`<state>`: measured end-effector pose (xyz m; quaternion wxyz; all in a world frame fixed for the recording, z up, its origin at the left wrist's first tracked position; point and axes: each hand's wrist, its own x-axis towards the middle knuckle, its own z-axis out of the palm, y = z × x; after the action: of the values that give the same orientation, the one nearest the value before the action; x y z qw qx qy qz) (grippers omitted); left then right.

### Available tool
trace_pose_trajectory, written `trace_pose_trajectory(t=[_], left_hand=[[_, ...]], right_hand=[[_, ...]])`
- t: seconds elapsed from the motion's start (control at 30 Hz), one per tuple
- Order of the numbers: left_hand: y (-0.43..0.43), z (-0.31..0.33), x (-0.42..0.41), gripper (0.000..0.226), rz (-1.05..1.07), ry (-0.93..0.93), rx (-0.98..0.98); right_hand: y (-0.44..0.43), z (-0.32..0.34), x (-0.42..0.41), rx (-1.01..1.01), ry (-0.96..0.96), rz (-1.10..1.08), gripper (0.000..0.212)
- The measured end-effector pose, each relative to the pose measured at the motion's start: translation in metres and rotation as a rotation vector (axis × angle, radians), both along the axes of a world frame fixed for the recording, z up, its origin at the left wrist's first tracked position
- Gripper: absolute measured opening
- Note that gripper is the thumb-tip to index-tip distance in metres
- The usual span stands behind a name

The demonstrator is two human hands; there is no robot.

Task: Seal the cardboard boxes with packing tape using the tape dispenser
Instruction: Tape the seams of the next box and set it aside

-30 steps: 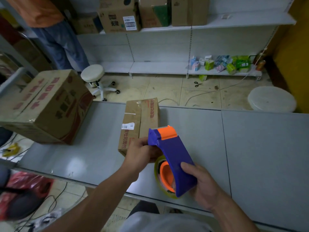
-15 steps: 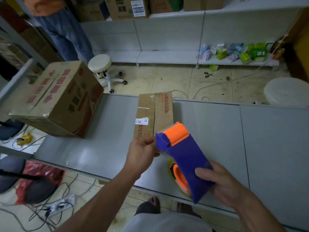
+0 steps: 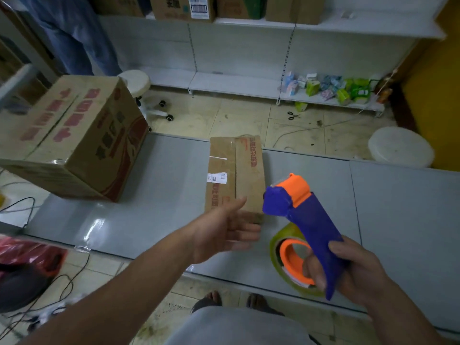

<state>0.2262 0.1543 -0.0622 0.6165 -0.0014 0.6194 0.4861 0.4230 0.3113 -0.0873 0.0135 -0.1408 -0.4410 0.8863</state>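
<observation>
Purple tape dispenser (image 3: pixel 306 217) held in right hand (image 3: pixel 353 267); left hand (image 3: pixel 224 232) grip wide beside small box (image 3: pixel 239 170): probably steady it, then tape.

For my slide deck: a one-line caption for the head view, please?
Right hand grips a blue-and-orange tape dispenser; the open left hand extends toward the small cardboard box.

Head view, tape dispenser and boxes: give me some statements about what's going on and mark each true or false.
1. The right hand holds the tape dispenser. True.
2. On the table, the large box sits left of the small box. True.
3. The left hand pinches the tape dispenser's front. False: its fingers are straight and it holds nothing.
4. The scissors lie on the table. False: they lie on the floor beyond it.
</observation>
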Motion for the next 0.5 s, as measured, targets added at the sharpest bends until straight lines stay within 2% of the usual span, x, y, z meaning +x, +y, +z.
trace_pose_trajectory(t=[0.13,0.3,0.5], left_hand=[[0.003,0.001,0.003,0.066,-0.082,-0.150,0.019],[-0.001,-0.002,0.001,0.062,-0.122,-0.184,0.008],[-0.007,-0.005,-0.001,0.047,-0.145,-0.243,0.028]], right_hand=[[-0.004,-0.012,-0.001,-0.072,0.039,0.048,0.034],[-0.011,-0.023,-0.001,-0.137,0.084,0.102,0.028],[-0.014,-0.028,-0.005,-0.258,0.217,0.145,0.035]])
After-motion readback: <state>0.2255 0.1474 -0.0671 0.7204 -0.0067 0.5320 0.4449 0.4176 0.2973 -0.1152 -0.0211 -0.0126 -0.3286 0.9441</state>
